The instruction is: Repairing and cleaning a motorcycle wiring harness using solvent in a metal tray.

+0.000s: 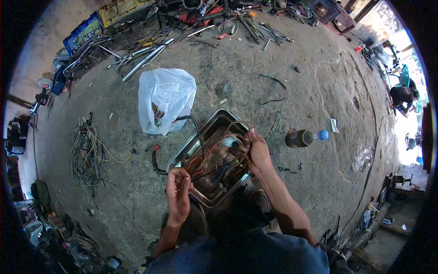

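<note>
Over a rectangular metal tray (211, 120) on the floor, my two hands hold a bundle of electrical wires (206, 157), orange, red, black and pale strands. My left hand (178, 194) is closed on the strands at the tray's near left corner. At the tray's right side my right hand (258, 153) pinches the other end, with a loop of wire curving above the fingers. Brownish liquid and a round metal part (219, 157) show below the wires, partly covered by them. One black cable runs over the tray's left rim towards a white plastic bag (166, 98).
A tangle of wires (89, 153) lies at the left, and a short black hose (156, 162) beside the tray. To the right are a bottle of dark liquid (299, 138) and a green wire (284, 107). Tools (148, 59) line the far side. Another person (403, 96) is at the far right.
</note>
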Demonstrator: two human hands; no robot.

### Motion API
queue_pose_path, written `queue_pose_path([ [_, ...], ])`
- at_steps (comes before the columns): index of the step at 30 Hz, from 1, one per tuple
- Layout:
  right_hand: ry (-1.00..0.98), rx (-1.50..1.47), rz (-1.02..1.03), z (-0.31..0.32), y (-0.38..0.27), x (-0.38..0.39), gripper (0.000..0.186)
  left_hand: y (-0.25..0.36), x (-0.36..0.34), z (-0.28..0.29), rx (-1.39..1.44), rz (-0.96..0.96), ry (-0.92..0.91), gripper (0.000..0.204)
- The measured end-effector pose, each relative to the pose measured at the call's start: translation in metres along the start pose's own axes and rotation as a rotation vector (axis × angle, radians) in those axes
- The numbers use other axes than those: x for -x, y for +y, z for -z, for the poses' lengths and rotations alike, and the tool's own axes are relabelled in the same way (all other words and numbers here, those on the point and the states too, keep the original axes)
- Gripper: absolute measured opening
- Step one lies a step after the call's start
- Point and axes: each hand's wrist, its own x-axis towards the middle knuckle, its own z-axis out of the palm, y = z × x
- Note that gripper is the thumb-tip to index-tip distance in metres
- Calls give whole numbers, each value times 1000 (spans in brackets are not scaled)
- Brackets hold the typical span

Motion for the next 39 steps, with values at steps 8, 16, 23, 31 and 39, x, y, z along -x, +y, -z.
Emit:
queue_pose_path([
  [8,-166,84,-131,-13,-8,7,36,8,0,-5,-859,-92,-154,29],
  [16,-208,-122,-137,-20,-19,20,35,8,-39,3,-909,89,-246,33],
  [23,-312,-351,-235,-9,-26,23,34,67,-78,68,-592,-131,543,29],
  [31,-393,-352,-285,-12,-34,21,37,42,-50,-12,-358,-4,-257,28],
  [39,-374,-133,-164,-10,-49,32,42,2,-50,-72,63,405,-823,28],
])
